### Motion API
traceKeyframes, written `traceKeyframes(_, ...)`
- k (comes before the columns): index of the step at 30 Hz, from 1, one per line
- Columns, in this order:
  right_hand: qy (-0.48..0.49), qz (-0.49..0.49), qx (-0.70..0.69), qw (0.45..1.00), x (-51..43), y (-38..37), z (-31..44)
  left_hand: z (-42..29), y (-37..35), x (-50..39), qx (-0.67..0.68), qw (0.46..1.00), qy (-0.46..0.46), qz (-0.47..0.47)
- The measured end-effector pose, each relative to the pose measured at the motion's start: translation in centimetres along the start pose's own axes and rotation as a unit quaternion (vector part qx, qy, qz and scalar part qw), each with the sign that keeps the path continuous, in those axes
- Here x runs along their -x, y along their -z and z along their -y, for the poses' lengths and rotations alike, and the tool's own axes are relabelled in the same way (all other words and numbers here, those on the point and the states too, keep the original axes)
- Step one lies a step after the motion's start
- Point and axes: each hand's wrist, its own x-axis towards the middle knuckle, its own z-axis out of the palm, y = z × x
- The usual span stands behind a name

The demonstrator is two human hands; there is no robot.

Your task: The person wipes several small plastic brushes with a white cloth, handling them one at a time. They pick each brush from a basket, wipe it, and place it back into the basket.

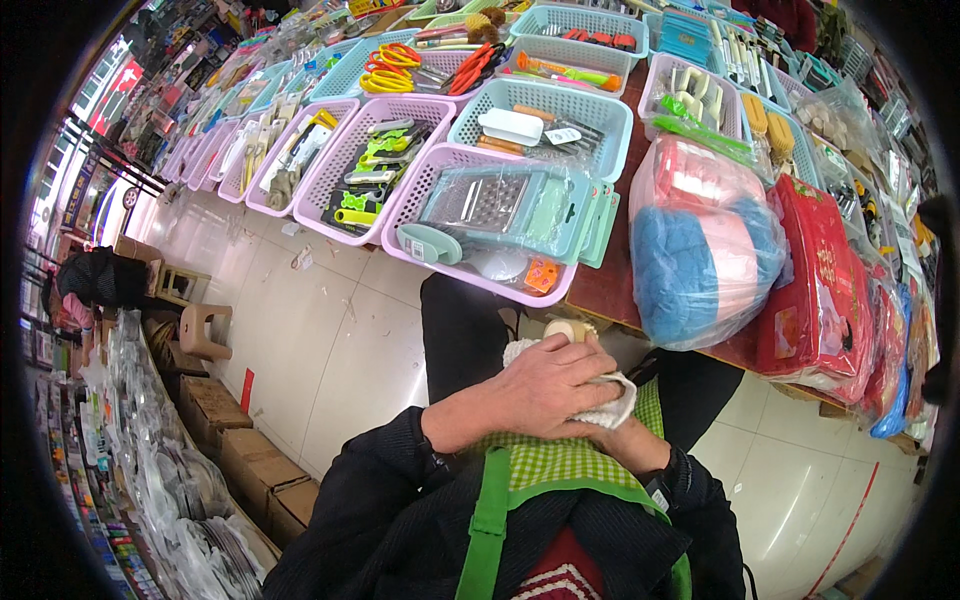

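In front of my waist, my left hand lies over a white knitted cloth, its fingers closed on it. From the other side comes my right hand, mostly hidden under the left hand and the cloth; it supports the bundle from below. Out of the cloth's far end pokes a pale, rounded, wooden-looking object, too covered to name. Both hands are just above a green checked apron on my lap, short of the edge of the display table.
A lilac basket of packaged graters overhangs the near table edge. Beside it are a bagged blue and pink textile bundle and red packages. Cardboard boxes and a beige stool stand on the tiled floor at left, near a bent-over person.
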Motion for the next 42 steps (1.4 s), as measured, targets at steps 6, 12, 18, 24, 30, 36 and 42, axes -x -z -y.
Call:
traceKeyframes(6, -0.315, -0.059, -0.192, 0.928, -0.1, 0.4, 0.3, 1.2, -0.1, 1.0, -0.090, 0.976, 0.162, -0.115)
traceKeyframes(12, -0.284, -0.018, -0.160, 0.945, -0.1, -0.4, 1.2, 3.4, -1.8, 3.5, 0.231, 0.893, 0.316, -0.222)
traceKeyframes(18, -0.205, 0.060, 0.107, 0.971, 0.5, 1.0, 1.4, 2.7, -4.0, 6.7, 0.567, 0.678, 0.438, -0.166)
traceKeyframes(24, -0.103, 0.040, 0.246, 0.963, 0.5, 1.3, 1.7, 3.2, -5.0, 7.0, 0.598, 0.683, 0.395, -0.144)
traceKeyframes(30, -0.106, -0.003, 0.244, 0.964, -0.1, 2.4, 1.2, 4.6, -5.8, 7.0, 0.621, 0.669, 0.406, -0.046)
traceKeyframes(36, -0.115, -0.063, 0.174, 0.976, -0.7, 3.6, 1.5, 6.9, -5.7, 5.3, 0.623, 0.644, 0.433, 0.101)
traceKeyframes(42, -0.107, -0.137, 0.128, 0.977, -1.3, 5.0, 1.6, 9.3, -6.4, 2.7, 0.609, 0.662, 0.369, 0.234)
